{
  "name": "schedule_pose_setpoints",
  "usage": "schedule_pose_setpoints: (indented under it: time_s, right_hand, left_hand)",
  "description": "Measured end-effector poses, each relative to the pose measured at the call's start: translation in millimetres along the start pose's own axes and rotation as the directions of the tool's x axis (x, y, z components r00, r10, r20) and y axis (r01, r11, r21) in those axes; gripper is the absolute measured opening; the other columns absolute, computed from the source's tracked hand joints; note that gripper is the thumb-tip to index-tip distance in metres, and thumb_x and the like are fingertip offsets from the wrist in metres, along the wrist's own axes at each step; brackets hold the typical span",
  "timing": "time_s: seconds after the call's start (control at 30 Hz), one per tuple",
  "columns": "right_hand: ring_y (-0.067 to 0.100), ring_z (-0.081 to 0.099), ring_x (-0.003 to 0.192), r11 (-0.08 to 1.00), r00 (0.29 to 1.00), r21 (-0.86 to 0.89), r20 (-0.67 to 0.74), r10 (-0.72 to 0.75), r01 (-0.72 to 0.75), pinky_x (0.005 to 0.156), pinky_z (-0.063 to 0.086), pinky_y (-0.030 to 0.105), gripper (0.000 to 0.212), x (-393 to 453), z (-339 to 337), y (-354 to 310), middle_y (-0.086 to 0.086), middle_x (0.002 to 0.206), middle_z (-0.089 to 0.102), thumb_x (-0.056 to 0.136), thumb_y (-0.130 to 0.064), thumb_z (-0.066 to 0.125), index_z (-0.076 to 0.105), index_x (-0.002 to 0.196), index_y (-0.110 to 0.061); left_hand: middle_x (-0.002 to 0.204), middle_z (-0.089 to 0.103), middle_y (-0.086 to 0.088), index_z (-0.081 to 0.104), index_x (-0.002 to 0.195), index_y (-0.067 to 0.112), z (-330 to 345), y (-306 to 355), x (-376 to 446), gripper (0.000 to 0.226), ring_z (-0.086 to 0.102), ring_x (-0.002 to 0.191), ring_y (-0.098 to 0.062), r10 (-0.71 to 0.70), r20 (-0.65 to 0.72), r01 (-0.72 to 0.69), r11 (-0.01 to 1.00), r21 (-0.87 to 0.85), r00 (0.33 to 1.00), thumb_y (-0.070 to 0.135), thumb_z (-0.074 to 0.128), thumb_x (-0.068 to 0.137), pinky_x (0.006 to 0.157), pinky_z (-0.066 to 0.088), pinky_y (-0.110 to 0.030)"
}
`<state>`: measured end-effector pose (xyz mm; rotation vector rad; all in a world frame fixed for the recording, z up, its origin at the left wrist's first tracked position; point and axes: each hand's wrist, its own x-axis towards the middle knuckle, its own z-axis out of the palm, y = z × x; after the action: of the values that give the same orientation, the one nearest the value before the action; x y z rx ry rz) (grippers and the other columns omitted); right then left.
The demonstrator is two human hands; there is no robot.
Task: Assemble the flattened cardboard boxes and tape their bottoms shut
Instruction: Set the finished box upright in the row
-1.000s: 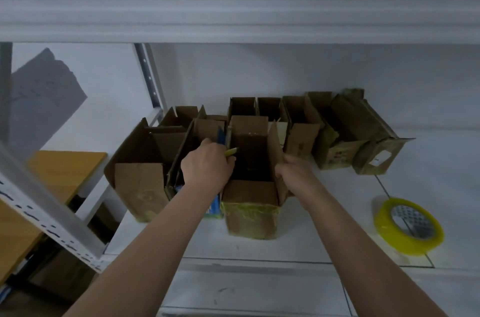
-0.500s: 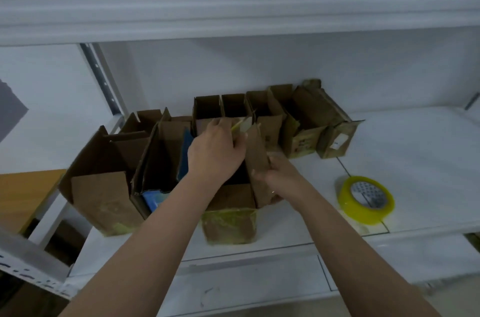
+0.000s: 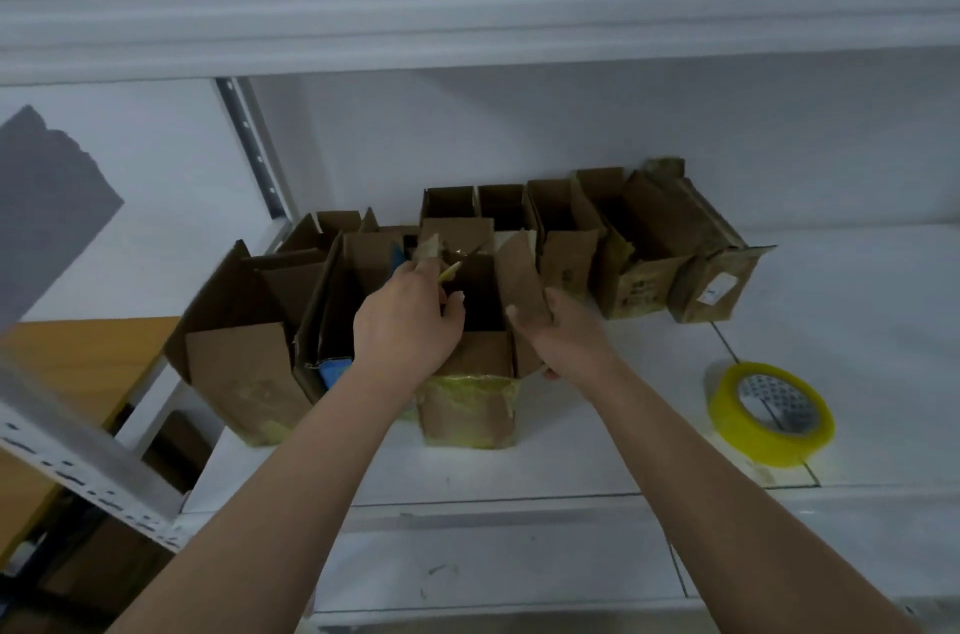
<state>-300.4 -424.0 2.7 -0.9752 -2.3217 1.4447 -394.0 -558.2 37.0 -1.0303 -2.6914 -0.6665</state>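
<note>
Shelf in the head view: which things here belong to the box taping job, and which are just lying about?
Part of the job:
- front cardboard box, yellow tape on its lower part
- left hand at its top
- right hand gripping its side flap
- yellow tape roll
- row of open boxes behind

Lying about:
- blue item in the neighbouring box
- wooden table beside the shelf

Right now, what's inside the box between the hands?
The box shows only a dark interior; its bottom is out of sight. The left hand covers its left side, and the right hand holds the right flap.

Head view, down onto shelf [image 3: 857,295].
</note>
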Motion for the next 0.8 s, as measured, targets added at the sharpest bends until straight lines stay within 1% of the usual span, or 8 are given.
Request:
schedule_pose_setpoints:
  time_s: [0.1,0.2,0.3,0.4,0.47,0.6,0.7,0.8]
  right_hand:
    - [0.018,0.059,0.105,0.999,0.996,-0.047,-0.087,-0.007,0.003,0.092,0.053,0.044,0.058,1.1,-14.5,8.2,-0.003,0.121,0.057,0.092,-0.054,0.055,0.045,0.139,-0.021]
    - [0.02,0.062,0.104,0.985,0.99,-0.168,-0.134,-0.054,0.031,0.092,0.051,0.043,0.044,-2.2,-38.5,21.2,-0.001,0.119,0.063,0.094,-0.049,0.055,0.055,0.127,-0.021]
    - [0.026,0.061,0.106,0.885,0.957,-0.465,-0.251,-0.144,0.011,0.085,0.047,0.035,0.027,-13.4,-69.2,45.0,0.001,0.11,0.065,0.096,-0.041,0.05,0.058,0.114,-0.023]
    - [0.029,0.06,0.111,0.769,0.933,-0.632,-0.327,-0.148,-0.1,0.087,0.05,0.036,0.035,-23.4,-94.3,76.2,0.004,0.118,0.066,0.097,-0.039,0.048,0.056,0.126,-0.021]
    - [0.03,0.061,0.11,0.712,0.934,-0.693,-0.32,-0.158,-0.117,0.085,0.053,0.039,0.037,-28.4,-105.5,98.4,0.008,0.117,0.066,0.097,-0.038,0.049,0.055,0.127,-0.018]
    - [0.027,0.054,0.115,0.515,0.965,-0.846,-0.231,-0.12,-0.138,0.078,0.051,0.033,0.035,-37.4,-118.3,134.4,0.006,0.119,0.062,0.098,-0.034,0.044,0.052,0.126,-0.016]
    - [0.03,0.045,0.127,0.443,0.983,-0.885,-0.181,-0.045,-0.142,0.087,0.051,0.036,0.04,-38.6,-121.2,156.6,0.01,0.13,0.056,0.096,-0.03,0.045,0.05,0.131,-0.013]
    - [0.033,0.039,0.132,0.423,0.989,-0.897,-0.148,-0.003,-0.133,0.097,0.044,0.039,0.045,-37.4,-120.8,172.4,0.012,0.139,0.05,0.096,-0.03,0.046,0.046,0.136,-0.01]
  left_hand:
    - [0.096,0.056,0.001,0.058,0.109,0.017,4.5,12.6,0.1,0.026,0.059,0.079,-0.018,0.038,0.002,-0.038,0.999,-0.009,0.999,0.037,0.05,0.096,0.063,0.049,-0.032]
    - [0.091,0.05,0.003,0.057,0.106,0.014,15.3,41.2,-1.1,0.025,0.055,0.076,-0.017,0.134,-0.01,-0.135,0.989,-0.059,0.991,0.036,0.047,0.097,0.06,0.041,-0.03]
    - [0.089,0.052,0.0,0.055,0.105,0.015,32.1,75.3,-2.9,0.026,0.058,0.076,-0.02,0.212,0.025,-0.205,0.964,-0.168,0.977,0.036,0.042,0.1,0.061,0.044,-0.031]
    - [0.094,0.053,-0.002,0.052,0.113,0.016,59.9,107.2,-10.5,0.026,0.059,0.08,-0.02,0.318,0.108,-0.296,0.937,-0.186,0.942,0.034,0.036,0.103,0.062,0.044,-0.031]
    - [0.103,0.056,-0.008,0.05,0.118,0.013,84.2,124.1,-17.4,0.029,0.06,0.089,-0.027,0.339,0.182,-0.31,0.935,-0.173,0.923,0.031,0.033,0.104,0.068,0.045,-0.034]
    - [0.12,0.051,-0.014,0.048,0.124,0.007,139.7,136.8,-24.5,0.028,0.053,0.106,-0.028,0.307,0.382,-0.314,0.948,-0.048,0.871,0.019,0.035,0.103,0.076,0.039,-0.033]
    - [0.129,0.042,-0.016,0.043,0.132,0.005,174.3,136.7,-25.5,0.034,0.047,0.115,-0.029,0.225,0.541,-0.281,0.96,0.021,0.81,0.007,0.042,0.097,0.09,0.043,-0.035]
    - [0.135,0.038,-0.018,0.04,0.136,0.002,197.9,138.1,-27.0,0.042,0.042,0.123,-0.031,0.174,0.603,-0.292,0.951,0.103,0.779,0.001,0.047,0.094,0.096,0.042,-0.035]
